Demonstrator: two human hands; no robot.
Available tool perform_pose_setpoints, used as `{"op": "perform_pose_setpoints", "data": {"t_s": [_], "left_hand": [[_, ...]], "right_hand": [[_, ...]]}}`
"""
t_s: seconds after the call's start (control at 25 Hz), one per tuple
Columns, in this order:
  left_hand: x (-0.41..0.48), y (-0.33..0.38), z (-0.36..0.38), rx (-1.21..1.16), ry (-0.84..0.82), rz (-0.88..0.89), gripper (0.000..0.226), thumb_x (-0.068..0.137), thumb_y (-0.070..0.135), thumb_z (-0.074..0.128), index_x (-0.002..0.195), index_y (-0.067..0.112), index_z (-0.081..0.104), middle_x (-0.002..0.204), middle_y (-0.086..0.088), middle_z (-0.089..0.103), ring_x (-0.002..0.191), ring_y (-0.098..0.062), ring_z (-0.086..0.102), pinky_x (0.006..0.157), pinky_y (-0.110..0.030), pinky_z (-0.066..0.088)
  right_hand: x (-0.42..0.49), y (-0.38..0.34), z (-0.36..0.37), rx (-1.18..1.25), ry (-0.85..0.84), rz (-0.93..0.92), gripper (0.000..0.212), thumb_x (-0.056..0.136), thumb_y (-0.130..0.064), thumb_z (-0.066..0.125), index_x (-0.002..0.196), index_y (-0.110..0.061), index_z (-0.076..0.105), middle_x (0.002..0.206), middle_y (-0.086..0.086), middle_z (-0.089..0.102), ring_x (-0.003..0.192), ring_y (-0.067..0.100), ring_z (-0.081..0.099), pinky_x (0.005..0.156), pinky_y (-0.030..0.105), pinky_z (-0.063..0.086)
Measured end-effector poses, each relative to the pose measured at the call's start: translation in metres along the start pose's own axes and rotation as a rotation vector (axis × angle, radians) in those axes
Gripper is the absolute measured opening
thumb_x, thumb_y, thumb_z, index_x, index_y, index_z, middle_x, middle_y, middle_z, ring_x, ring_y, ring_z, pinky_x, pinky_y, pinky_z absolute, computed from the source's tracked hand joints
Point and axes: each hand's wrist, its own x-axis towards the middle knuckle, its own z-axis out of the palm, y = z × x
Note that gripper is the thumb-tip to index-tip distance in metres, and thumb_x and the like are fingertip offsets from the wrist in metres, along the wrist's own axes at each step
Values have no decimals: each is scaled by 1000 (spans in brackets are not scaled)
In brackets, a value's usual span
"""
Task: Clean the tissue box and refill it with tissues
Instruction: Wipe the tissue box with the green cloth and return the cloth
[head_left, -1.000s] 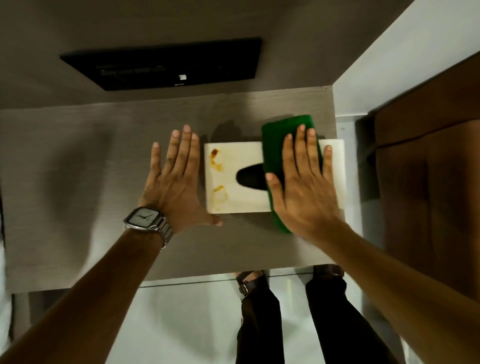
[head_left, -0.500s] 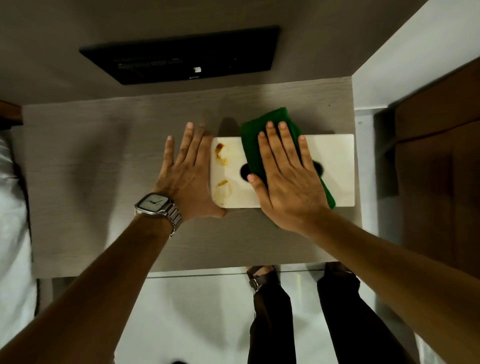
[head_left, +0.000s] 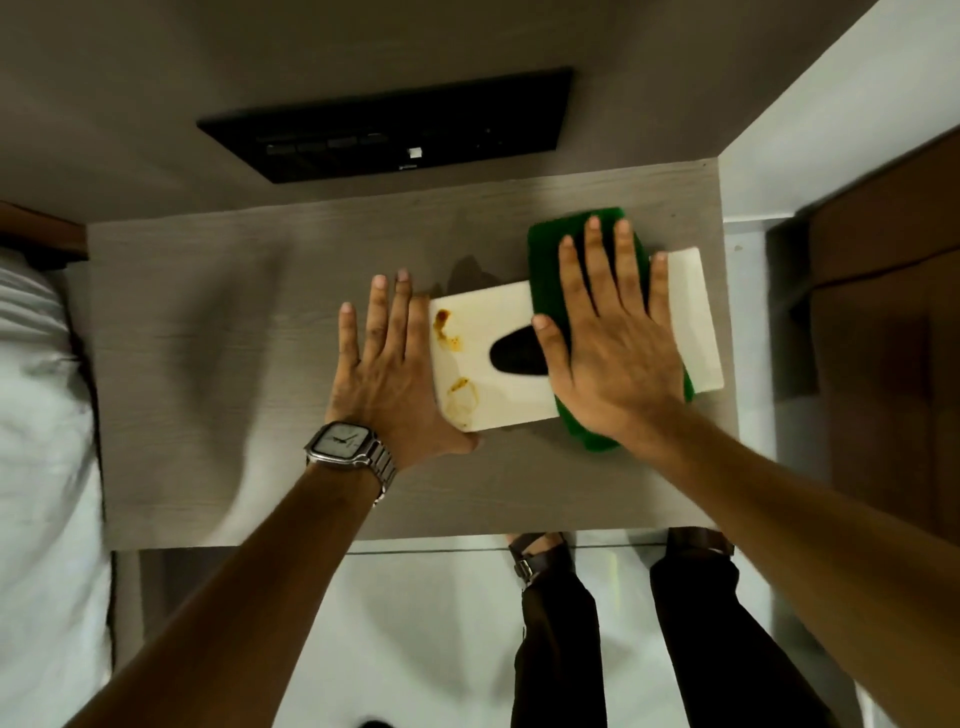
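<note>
A white tissue box lies flat on the wooden table, slightly skewed. Its top has a dark oval slot and brown stains near its left end. A green cloth is spread over the box's right half. My right hand lies flat on that cloth, fingers spread. My left hand, with a wristwatch, rests flat on the table against the box's left end, thumb at the near corner.
A black panel is set in the wall behind the table. White bedding lies at the left. A brown wooden door or cabinet stands at the right. The table's front edge is near my legs.
My right hand has slid the green cloth rightward from the box's middle to its right half, uncovering more of the slot. The box has turned slightly. The left hand stays against the box.
</note>
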Motion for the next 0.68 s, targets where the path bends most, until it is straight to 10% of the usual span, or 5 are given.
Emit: {"op": "perform_pose_setpoints", "data": {"t_s": [0.68], "left_hand": [[4,6,-5,41,14,49,155,39,96,53,153,9,-7,163,-13,-11,149,-33,-13,117,-61,-5]], "right_hand": [[-25,45,-3,-82,-8,-23,72,104,-54,16,160,-12,2,169,13,-1,155,31,-6,121,61,-2]]}}
